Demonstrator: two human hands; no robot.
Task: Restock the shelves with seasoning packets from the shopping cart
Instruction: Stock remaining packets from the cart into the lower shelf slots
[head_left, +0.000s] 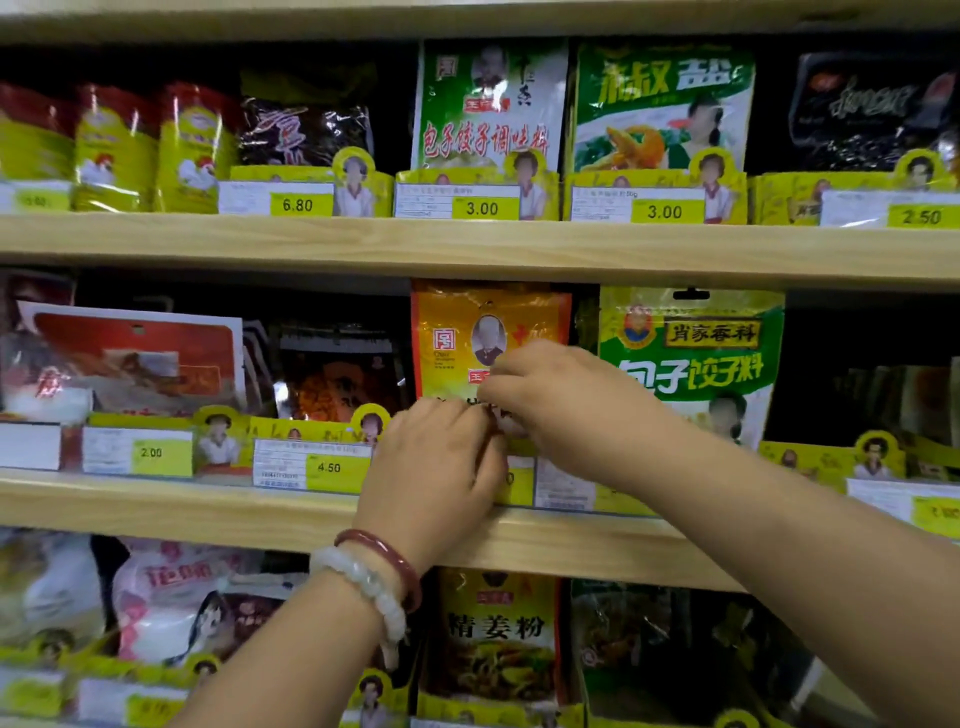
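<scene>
We find both hands at the middle shelf (156, 501), working on one orange seasoning packet (457, 332). The left hand (434, 465) has its fingers curled against the packet's lower front, just above the price strip; it appears to pinch the packet's face, though the fingertips are blurred. The right hand (550, 395) reaches across from the right, fingers bent, and grips the packet's middle. Two bracelets (379, 571), one dark red and one pale, sit on the left wrist.

We note the packet stands upright in its yellow shelf tray, directly below the upper shelf board. Its top is orange-red with a hang hole, a small red square logo and an oval portrait; the lower part turns yellow-green. The hands cover its main lettering.

Just beside it on the right stands a green and white packet (691, 353), upright. To its left is a dark packet (337, 374) behind a 4.50 price tag (330, 467). The shelf above carries a green and white packet (488, 104) over a 3.00 tag (482, 209).
</scene>
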